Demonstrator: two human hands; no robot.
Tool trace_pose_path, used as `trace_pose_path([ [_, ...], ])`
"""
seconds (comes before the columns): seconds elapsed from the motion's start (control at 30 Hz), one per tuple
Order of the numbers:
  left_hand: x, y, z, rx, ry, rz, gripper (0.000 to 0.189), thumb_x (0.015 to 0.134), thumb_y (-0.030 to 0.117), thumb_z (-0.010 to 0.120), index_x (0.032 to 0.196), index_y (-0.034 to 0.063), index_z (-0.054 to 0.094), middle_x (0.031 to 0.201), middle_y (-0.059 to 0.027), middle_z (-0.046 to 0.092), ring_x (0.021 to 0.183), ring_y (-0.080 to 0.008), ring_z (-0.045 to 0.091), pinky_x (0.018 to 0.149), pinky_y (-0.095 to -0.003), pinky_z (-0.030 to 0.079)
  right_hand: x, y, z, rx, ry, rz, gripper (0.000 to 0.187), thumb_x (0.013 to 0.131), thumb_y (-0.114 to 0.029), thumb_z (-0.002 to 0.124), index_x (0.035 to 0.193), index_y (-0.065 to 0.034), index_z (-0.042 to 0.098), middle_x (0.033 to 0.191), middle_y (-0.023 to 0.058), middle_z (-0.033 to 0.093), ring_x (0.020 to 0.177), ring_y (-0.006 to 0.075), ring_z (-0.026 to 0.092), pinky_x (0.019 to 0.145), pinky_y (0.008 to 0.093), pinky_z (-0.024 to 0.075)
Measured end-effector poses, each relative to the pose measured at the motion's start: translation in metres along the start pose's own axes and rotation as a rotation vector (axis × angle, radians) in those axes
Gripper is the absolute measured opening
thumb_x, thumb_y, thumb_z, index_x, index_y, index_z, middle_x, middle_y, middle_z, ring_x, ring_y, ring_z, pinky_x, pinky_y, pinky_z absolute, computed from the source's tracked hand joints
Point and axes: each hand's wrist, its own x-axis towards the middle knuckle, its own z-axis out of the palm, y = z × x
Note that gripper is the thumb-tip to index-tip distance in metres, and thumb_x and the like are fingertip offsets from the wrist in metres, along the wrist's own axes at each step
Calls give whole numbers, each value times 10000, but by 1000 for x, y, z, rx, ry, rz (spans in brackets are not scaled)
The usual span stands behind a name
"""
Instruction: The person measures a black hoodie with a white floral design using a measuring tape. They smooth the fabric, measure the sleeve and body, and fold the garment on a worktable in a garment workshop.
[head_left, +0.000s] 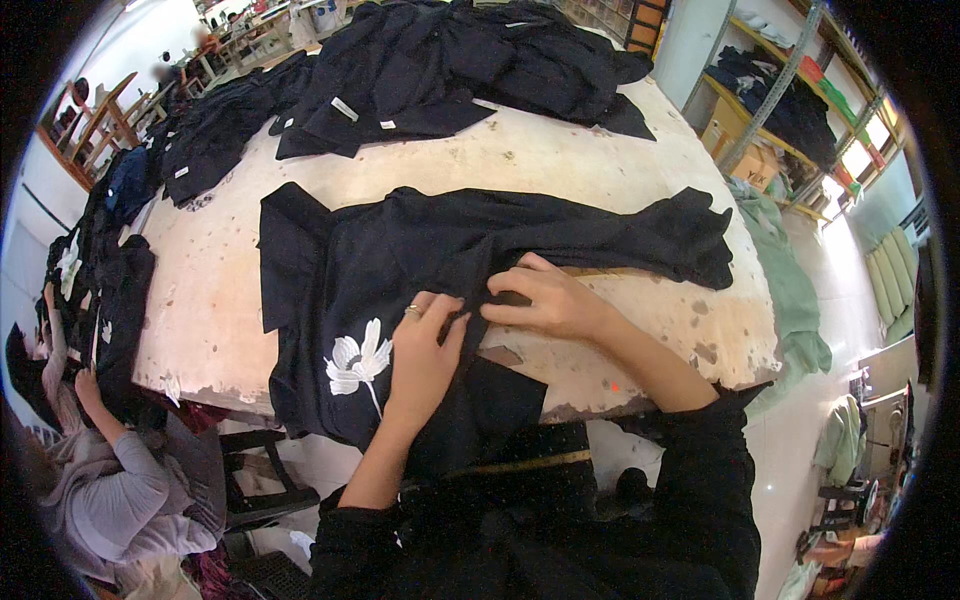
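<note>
A black garment (420, 225) lies spread across the pale worktable, part of it hanging over the near edge. A white flower applique (356, 364) shows on its lower left part. My left hand (431, 345), with a ring on one finger, rests on the cloth just right of the flower, thumb and fingers curled close together. My right hand (544, 300) is beside it at the garment's edge, fingers bent and partly apart. Whether either hand pinches the cloth is too unclear to tell.
More black garments (390, 67) are piled along the table's far side. At the left, a co-worker in a grey top (120, 487) handles black cloth. Green fabric (780, 292) hangs at the right edge, near a metal shelf (772, 97) with cartons and clothes.
</note>
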Motion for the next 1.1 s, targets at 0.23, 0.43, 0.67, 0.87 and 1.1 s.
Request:
trace_pose_path([
  [0.23, -4, -4, 5, -35, -53, 31, 160, 748, -44, 595, 901, -8, 566, 868, -146, 575, 780, -310, 598, 653, -345, 469, 12, -6, 0, 86, -33, 122, 130, 749, -90, 617, 863, -33, 592, 1014, 63, 573, 822, 204, 549, 796, 346, 397],
  [0.43, -5, -5, 4, -108, -57, 20, 250, 730, -57, 600, 971, 2, 567, 839, -136, 589, 744, -248, 614, 655, -303, 479, 12, -7, 2, 182, -8, 200, 110, 760, -84, 631, 823, -24, 563, 922, 83, 574, 815, 239, 532, 811, 350, 402],
  [0.67, -6, -3, -1, -151, -134, 18, 266, 727, -75, 569, 980, 2, 560, 845, -140, 590, 782, -258, 620, 682, -305, 483, 14, -11, -2, 199, -25, 250, 113, 750, -67, 635, 804, -23, 546, 882, 90, 566, 823, 248, 532, 798, 345, 410],
  [0.87, -9, -2, -4, -137, -151, 25, 259, 720, -75, 546, 968, 0, 558, 841, -146, 585, 812, -270, 623, 697, -312, 484, 15, -14, -3, 242, 5, 250, 123, 739, -52, 623, 811, -15, 531, 862, 99, 549, 815, 264, 524, 776, 354, 418],
  [1.1, -12, -3, -4, -114, -147, 32, 230, 723, -41, 566, 948, 11, 573, 839, -146, 583, 783, -286, 612, 674, -326, 477, 16, -16, -1, 288, -8, 257, 131, 710, -46, 594, 779, -8, 490, 799, 122, 496, 790, 298, 503, 755, 379, 419],
])
